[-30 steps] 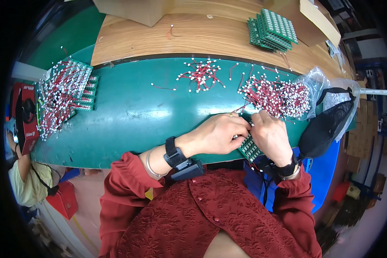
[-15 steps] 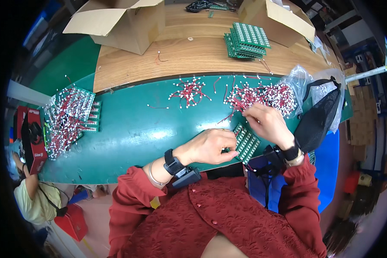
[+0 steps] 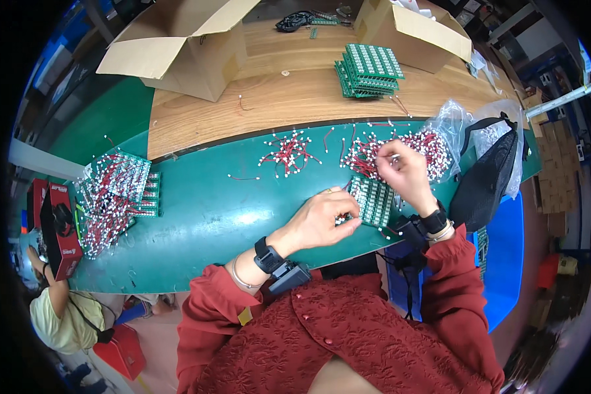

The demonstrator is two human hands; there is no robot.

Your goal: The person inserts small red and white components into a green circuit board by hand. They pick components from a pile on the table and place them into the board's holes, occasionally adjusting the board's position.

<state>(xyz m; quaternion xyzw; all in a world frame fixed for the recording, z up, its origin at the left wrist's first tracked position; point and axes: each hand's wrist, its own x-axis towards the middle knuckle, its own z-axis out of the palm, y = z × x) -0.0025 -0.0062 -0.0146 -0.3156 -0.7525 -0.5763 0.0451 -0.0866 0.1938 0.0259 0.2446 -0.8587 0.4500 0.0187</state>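
A green circuit board (image 3: 372, 201) with rows of pale components lies tilted at the near edge of the green mat. My left hand (image 3: 323, 215) is closed at its left edge, fingers curled round that side; small white connectors show by the fingertips. Just above the board's right side, my right hand (image 3: 406, 172) is pinched, thumb against forefinger, in front of a heap of red cables with white connectors (image 3: 428, 146). Whatever sits between those fingertips is too small to make out. A red cable end hangs at the board's lower right corner.
A smaller cable bunch (image 3: 287, 153) lies mid-mat. More cables cover boards (image 3: 150, 194) at left. Stacked boards (image 3: 372, 65) stand on the wooden table between cardboard boxes (image 3: 203, 62). A black mesh bag (image 3: 486, 180) and blue bin (image 3: 505, 262) are at right. Another person (image 3: 65, 322) sits left.
My right hand has shifted slightly up and left, its fingers now pinched over the heap. The board has turned more upright and moved a little away from me. My left hand stays at its edge.
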